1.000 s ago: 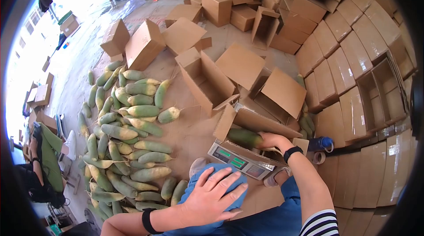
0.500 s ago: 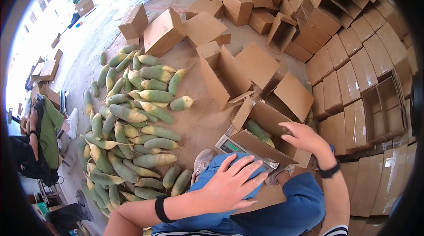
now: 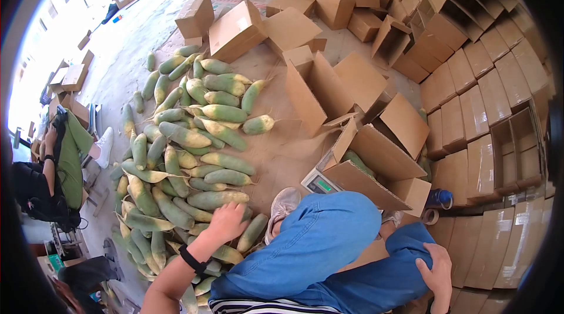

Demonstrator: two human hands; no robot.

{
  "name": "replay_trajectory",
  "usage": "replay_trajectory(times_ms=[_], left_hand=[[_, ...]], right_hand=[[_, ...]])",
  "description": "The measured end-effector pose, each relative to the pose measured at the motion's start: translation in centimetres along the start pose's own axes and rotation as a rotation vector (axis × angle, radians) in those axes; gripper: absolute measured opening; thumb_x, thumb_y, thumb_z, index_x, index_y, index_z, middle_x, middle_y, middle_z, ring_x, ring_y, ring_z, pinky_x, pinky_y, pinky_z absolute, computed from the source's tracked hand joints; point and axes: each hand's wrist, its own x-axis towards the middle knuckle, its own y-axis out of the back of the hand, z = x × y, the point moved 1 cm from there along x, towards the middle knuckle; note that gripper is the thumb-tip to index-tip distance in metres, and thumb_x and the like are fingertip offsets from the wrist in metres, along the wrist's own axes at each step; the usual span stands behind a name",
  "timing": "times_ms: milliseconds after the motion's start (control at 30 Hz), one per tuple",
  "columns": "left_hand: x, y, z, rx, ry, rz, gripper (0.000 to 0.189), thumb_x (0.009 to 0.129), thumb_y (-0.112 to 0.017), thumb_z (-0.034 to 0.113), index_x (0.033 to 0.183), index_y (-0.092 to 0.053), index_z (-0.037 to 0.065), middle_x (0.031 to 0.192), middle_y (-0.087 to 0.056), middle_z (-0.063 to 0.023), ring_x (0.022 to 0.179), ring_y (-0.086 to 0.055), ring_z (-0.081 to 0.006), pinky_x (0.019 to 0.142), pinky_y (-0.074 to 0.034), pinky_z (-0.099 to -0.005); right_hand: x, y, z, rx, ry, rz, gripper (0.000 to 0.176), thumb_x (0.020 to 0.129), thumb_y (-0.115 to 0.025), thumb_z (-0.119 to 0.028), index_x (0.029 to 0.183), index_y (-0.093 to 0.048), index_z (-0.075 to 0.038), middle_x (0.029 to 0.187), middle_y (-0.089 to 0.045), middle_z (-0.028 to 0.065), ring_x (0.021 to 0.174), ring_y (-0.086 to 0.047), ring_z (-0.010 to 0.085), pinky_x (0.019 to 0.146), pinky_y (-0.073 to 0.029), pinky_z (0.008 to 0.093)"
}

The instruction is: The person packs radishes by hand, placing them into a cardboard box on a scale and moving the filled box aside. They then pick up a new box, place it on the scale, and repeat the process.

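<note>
My left hand (image 3: 228,223) is at the near edge of a pile of green radishes (image 3: 226,177), its fingers curled over a green radish (image 3: 247,213) that is mostly hidden beneath it. Beside it, close to my shoe, lies another radish (image 3: 252,233). My right hand (image 3: 436,268) rests on the blue jeans at my right leg, fingers apart and holding nothing. In front of my knees an open cardboard box (image 3: 376,183) stands on a scale (image 3: 320,183) with a lit green display. Part of a radish (image 3: 358,163) shows inside the box.
Another open box (image 3: 305,99) stands just beyond the scale. Stacked cartons (image 3: 476,108) line the right side, and loose boxes (image 3: 238,31) lie at the back. A blue object (image 3: 439,197) and a tape roll (image 3: 430,216) sit right of the box. Another person (image 3: 44,173) sits at left.
My left hand has moved from my knee leftward and down onto a radish in the pile. My right hand has left the box and come down to my leg. The view has shifted slightly.
</note>
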Motion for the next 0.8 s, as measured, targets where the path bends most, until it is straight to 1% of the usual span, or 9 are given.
replay_trajectory(times_ms=[33,100,133,200,300,333,667,767,800], left_hand=[[-1.6,-2.1,-2.3,0.304,0.053,-0.110,0.043,0.076,-0.072,0.032,0.108,-0.059,0.007,0.101,-0.062,-0.0132,0.102,-0.058,-0.0332,0.084,-0.046,-0.0477],[-4.4,-5.1,-5.8,0.322,0.161,-0.192,0.043,0.073,-0.074,0.033,0.104,-0.060,0.008,0.102,-0.060,-0.0135,0.102,-0.057,-0.0315,0.083,-0.046,-0.0459],[-5.6,-6.2,-6.8,0.321,0.169,-0.202,0.043,0.073,-0.074,0.033,0.104,-0.060,0.008,0.102,-0.060,-0.0135,0.102,-0.057,-0.0315,0.083,-0.046,-0.0459],[-7.5,-7.7,-8.6,0.271,0.360,-0.125,0.041,0.072,-0.074,0.031,0.102,-0.059,0.006,0.105,-0.058,-0.0134,0.103,-0.056,-0.0314,0.083,-0.046,-0.0459],[-9.2,-9.0,-10.8,0.275,0.464,-0.035,0.040,0.073,-0.074,0.030,0.100,-0.059,0.006,0.107,-0.057,-0.0133,0.104,-0.055,-0.0312,0.083,-0.046,-0.0456],[-9.6,-9.3,-11.4,0.285,0.487,-0.020,0.039,0.073,-0.074,0.029,0.100,-0.059,0.006,0.104,-0.057,-0.0128,0.103,-0.056,-0.0310,0.082,-0.047,-0.0445],[-8.2,-9.8,-11.9,0.276,0.367,0.012,0.036,0.072,-0.073,0.025,0.098,-0.056,0.006,0.098,-0.057,-0.0126,0.094,-0.059,-0.0309,0.075,-0.050,-0.0441],[-7.5,-10.4,-11.2,0.221,0.360,-0.015,0.034,0.075,-0.071,0.024,0.098,-0.055,0.005,0.097,-0.059,-0.0145,0.094,-0.061,-0.0328,0.076,-0.051,-0.0455],[-7.2,-10.8,-11.1,0.131,0.377,-0.029,0.033,0.076,-0.070,0.024,0.098,-0.055,0.005,0.098,-0.060,-0.0156,0.094,-0.061,-0.0339,0.078,-0.051,-0.0462]], right_hand=[[-0.3,-0.4,0.0,0.029,-0.065,0.069,0.044,0.075,-0.069,-0.023,0.112,-0.062,0.001,0.114,-0.061,0.0202,0.111,-0.054,0.0380,0.098,-0.041,0.0447],[-0.6,-0.8,0.6,0.019,-0.049,0.063,0.042,0.075,-0.068,-0.021,0.110,-0.062,0.001,0.113,-0.062,0.0199,0.110,-0.055,0.0377,0.098,-0.042,0.0440],[-0.6,-0.7,0.6,0.052,-0.074,0.073,0.042,0.075,-0.068,-0.021,0.110,-0.063,0.001,0.112,-0.062,0.0201,0.109,-0.055,0.0379,0.098,-0.042,0.0439],[-0.7,-0.7,0.4,0.085,-0.103,0.090,0.040,0.076,-0.066,-0.019,0.109,-0.062,0.002,0.112,-0.062,0.0210,0.109,-0.055,0.0382,0.098,-0.042,0.0435],[-0.6,-0.8,0.3,0.081,-0.127,0.102,0.038,0.076,-0.065,-0.017,0.109,-0.062,0.002,0.112,-0.061,0.0216,0.108,-0.055,0.0382,0.098,-0.042,0.0434],[-0.6,-0.8,0.2,0.080,-0.126,0.099,0.038,0.076,-0.065,-0.017,0.109,-0.062,0.002,0.112,-0.061,0.0216,0.108,-0.055,0.0382,0.098,-0.042,0.0434],[-0.2,-0.9,0.4,0.087,-0.156,0.108,0.038,0.080,-0.064,-0.022,0.108,-0.063,0.003,0.112,-0.062,0.0216,0.108,-0.056,0.0378,0.097,-0.042,0.0425],[-0.2,-1.0,0.5,0.098,-0.159,0.104,0.038,0.081,-0.063,-0.023,0.109,-0.063,0.003,0.112,-0.062,0.0213,0.108,-0.057,0.0374,0.097,-0.042,0.0422],[-0.1,-1.0,0.4,0.096,-0.163,0.109,0.037,0.082,-0.063,-0.023,0.109,-0.063,0.003,0.111,-0.062,0.0211,0.108,-0.057,0.0372,0.097,-0.042,0.0420]])
